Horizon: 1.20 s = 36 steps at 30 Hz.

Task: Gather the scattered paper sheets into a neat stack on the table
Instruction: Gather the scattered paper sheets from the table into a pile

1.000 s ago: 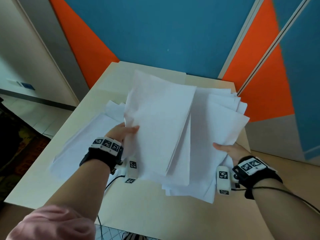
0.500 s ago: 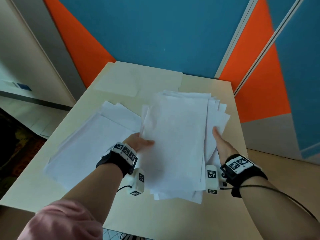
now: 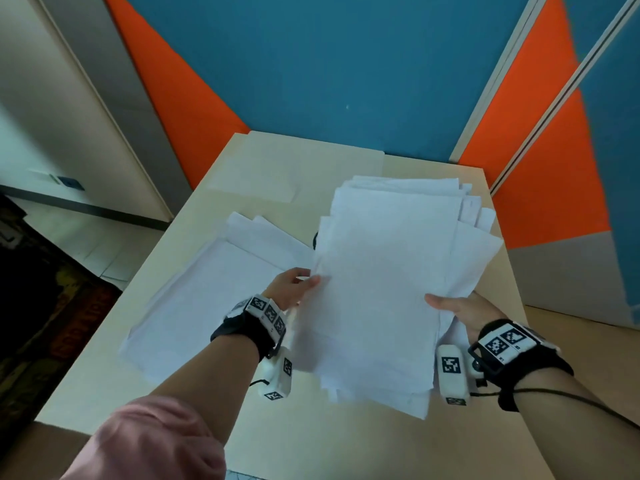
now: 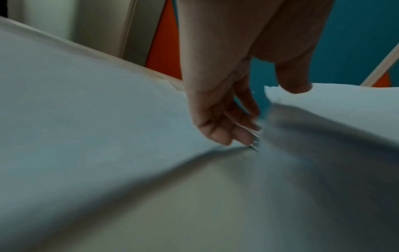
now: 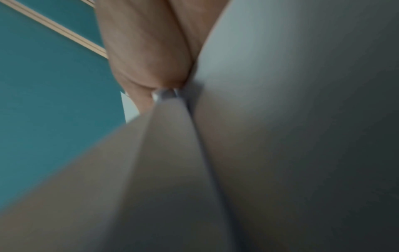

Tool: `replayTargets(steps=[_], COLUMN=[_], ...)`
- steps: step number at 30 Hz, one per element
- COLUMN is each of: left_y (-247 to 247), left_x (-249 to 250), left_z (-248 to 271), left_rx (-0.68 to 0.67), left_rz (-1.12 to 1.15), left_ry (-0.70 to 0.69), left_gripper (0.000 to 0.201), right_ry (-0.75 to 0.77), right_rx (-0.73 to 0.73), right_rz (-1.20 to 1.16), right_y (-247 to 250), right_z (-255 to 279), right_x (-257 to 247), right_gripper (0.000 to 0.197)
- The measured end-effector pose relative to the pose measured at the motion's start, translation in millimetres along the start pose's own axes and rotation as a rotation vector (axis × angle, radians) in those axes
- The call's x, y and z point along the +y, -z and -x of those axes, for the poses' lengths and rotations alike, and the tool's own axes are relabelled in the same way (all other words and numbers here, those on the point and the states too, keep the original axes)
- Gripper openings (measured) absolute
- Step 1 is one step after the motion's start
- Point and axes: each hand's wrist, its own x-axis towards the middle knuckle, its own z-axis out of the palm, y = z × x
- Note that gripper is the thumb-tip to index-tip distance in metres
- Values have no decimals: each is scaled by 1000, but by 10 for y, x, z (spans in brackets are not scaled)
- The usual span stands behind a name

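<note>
While the beige table [image 3: 346,441] fills my view, loose sheets [image 3: 207,292] lie at nine o'clock; my bundle of paper [image 3: 381,289], uneven-edged, hides its centre, pinched by my left hand [image 3: 291,287] and right hand [image 3: 464,311].

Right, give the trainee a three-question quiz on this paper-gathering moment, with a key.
1. True or false: both hands grip the bundle of sheets.
2. Which hand's thumb lies on top of the bundle's right edge? A) left hand B) right hand
3. Fill in: more loose sheets lie on the table to the bundle's ____.

Key: 1 true; 2 B; 3 left.
</note>
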Motion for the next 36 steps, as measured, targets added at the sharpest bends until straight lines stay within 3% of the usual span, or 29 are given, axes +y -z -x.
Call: replayTargets(steps=[1,3,7,11,13,15,18,22,24,27,30,32,34,36], left_y=[150,540,1336,1737,1789,1771,1731,1769,1872,2070,2201,2236,2210,2128], left_x=[-26,-119,-321,-450,-436,-383,-361,-306,-257,-200,-135,-125,-100,-89], left_z=[-52,-147,-212,-218,-266,-312,-350,-332,-314,-271,-174,-115,-42,-22], left_rx=[62,222,457,437,413,352,277,245,320,449,470,443,378,280], left_rz=[-36,-180,-620,-798,-822,-760,-677,-672,-652,-475,-289,-171,-31,42], left_ry=[10,19,210,364,381,363,296,280,254,195,161,178,172,168], left_gripper=[44,41,58,103,107,89,29,35,41,44,47,51,49,49], right_ry=[13,28,5,-14,-11,-17,-23,-16,-17,-20,-36,-59,-78,-76], right_rx=[20,32,42,57,63,60,57,73,91,133,139,136,149,163], right_rz=[2,15,28,44,40,41,50,36,56,53,38,32,28,20], right_y=[-4,-18,-77,-228,-309,-373,-491,-547,-511,-463,-490,-524,-571,-598], right_z=[-22,-68,-120,-110,-125,-144,-149,-141,-149,-140,-71,-31,6,9], right_x=[-9,-23,-27,-25,-38,-49,-78,-86,-58,-32,-54,-74,-90,-81], right_gripper=[119,133,124,128,130,129,133,134,128,132,140,129,99,99])
